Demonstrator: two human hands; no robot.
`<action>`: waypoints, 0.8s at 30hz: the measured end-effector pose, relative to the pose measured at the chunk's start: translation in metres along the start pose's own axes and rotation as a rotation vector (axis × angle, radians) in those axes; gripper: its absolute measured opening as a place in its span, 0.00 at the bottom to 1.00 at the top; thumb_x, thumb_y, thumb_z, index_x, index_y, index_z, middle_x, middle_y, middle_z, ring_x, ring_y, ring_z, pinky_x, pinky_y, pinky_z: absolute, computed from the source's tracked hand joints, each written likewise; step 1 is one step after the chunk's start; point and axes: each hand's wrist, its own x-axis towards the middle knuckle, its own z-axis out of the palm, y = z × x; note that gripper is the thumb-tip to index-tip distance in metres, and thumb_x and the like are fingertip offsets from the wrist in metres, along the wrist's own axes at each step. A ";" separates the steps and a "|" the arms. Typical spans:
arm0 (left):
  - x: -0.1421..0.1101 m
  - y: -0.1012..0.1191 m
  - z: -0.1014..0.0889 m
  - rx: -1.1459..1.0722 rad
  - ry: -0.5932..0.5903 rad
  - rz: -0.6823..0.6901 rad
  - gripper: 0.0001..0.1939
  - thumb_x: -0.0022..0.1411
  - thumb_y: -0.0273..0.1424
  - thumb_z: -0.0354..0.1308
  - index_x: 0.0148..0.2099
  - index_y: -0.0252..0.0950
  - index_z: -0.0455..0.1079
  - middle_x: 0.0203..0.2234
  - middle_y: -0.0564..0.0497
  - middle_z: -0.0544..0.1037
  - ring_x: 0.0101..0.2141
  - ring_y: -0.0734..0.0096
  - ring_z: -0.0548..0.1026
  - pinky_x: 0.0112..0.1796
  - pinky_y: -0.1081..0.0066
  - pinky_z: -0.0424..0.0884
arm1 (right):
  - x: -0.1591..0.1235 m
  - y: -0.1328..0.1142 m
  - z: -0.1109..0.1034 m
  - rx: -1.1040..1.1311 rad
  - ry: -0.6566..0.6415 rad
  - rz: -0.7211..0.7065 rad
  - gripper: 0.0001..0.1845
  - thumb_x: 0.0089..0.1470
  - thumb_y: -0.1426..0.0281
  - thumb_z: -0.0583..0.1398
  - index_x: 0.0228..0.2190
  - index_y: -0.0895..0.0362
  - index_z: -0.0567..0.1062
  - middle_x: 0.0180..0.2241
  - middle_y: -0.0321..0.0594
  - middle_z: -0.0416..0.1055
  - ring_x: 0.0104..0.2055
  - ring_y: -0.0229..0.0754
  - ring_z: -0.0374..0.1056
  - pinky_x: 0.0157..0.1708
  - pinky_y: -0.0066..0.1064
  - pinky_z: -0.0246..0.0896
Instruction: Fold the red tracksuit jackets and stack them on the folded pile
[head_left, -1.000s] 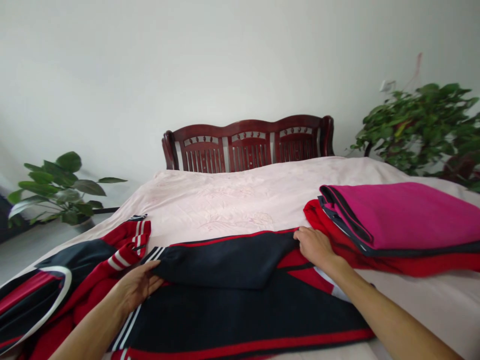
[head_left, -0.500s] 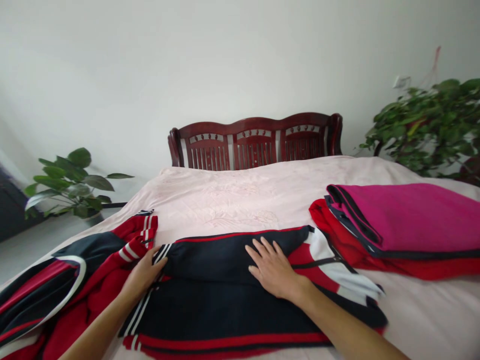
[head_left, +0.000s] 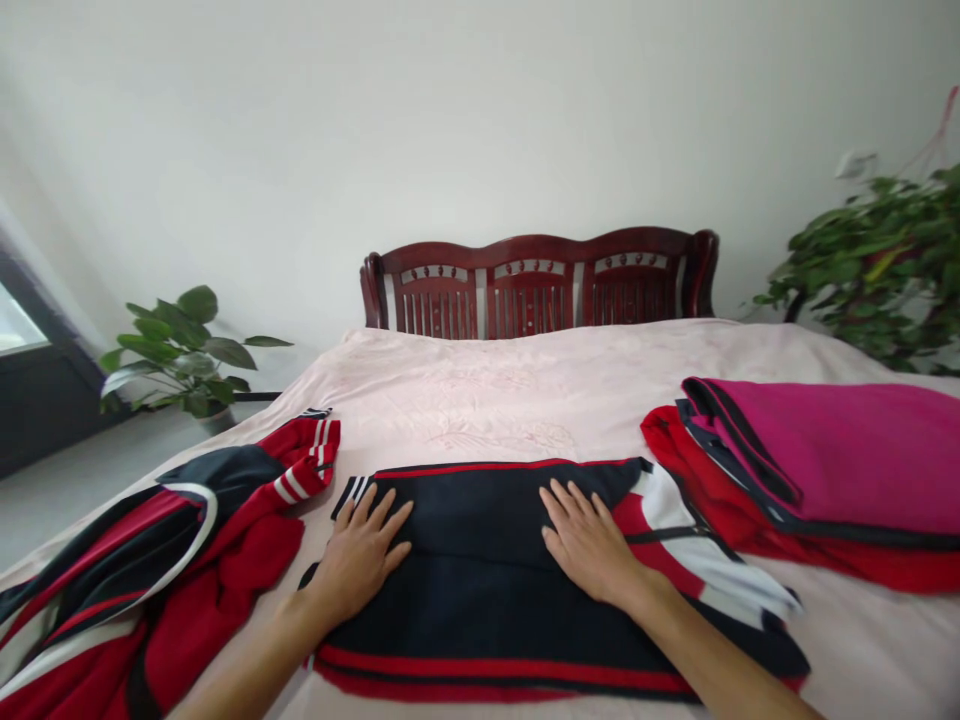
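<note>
on my feed: left hand [head_left: 356, 560] and right hand [head_left: 589, 545] both flat, fingers spread, pressing down, gripping nothing. under them: navy fabric jacket [head_left: 465, 615], red-trimmed, laid out as a flat oblong on the pale pink cloth bedsheet [head_left: 480, 400]. left fingers are beside its white-striped cuff [head_left: 358, 488], right fingers short of the white-and-red upper end [head_left: 705, 560].

i'd call the folding partway: far-side navy sleeve [head_left: 472, 505] looks laid lengthwise across, mostly smooth. left to do, as i read it: upper end is loose and uneven, piece isn't compact.

right of the right fingers, a folded magenta cloth [head_left: 862, 450] sits above a soft red cloth [head_left: 667, 435], looks finished. left of the left fingers, a crumpled navy, red and white garment [head_left: 232, 560], unfolded.
</note>
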 end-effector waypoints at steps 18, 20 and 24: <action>-0.002 -0.002 0.014 0.121 0.079 -0.004 0.26 0.63 0.43 0.56 0.64 0.52 0.65 0.65 0.47 0.64 0.66 0.34 0.48 0.61 0.39 0.43 | 0.005 0.086 0.009 -0.068 0.001 0.364 0.37 0.64 0.51 0.42 0.67 0.58 0.54 0.69 0.48 0.48 0.70 0.52 0.42 0.67 0.46 0.35; -0.002 -0.002 0.014 0.145 0.073 -0.003 0.27 0.64 0.43 0.55 0.64 0.51 0.65 0.65 0.46 0.64 0.66 0.33 0.48 0.61 0.39 0.43 | 0.008 0.088 0.005 -0.049 -0.011 0.379 0.36 0.64 0.53 0.42 0.67 0.59 0.54 0.69 0.47 0.48 0.70 0.53 0.43 0.67 0.46 0.36; -0.003 0.000 0.014 0.192 0.063 0.003 0.27 0.64 0.44 0.54 0.65 0.50 0.63 0.65 0.46 0.63 0.66 0.32 0.49 0.61 0.39 0.44 | 0.012 0.077 -0.013 -0.016 -0.099 0.453 0.35 0.64 0.57 0.46 0.66 0.61 0.55 0.69 0.49 0.48 0.70 0.55 0.43 0.66 0.47 0.38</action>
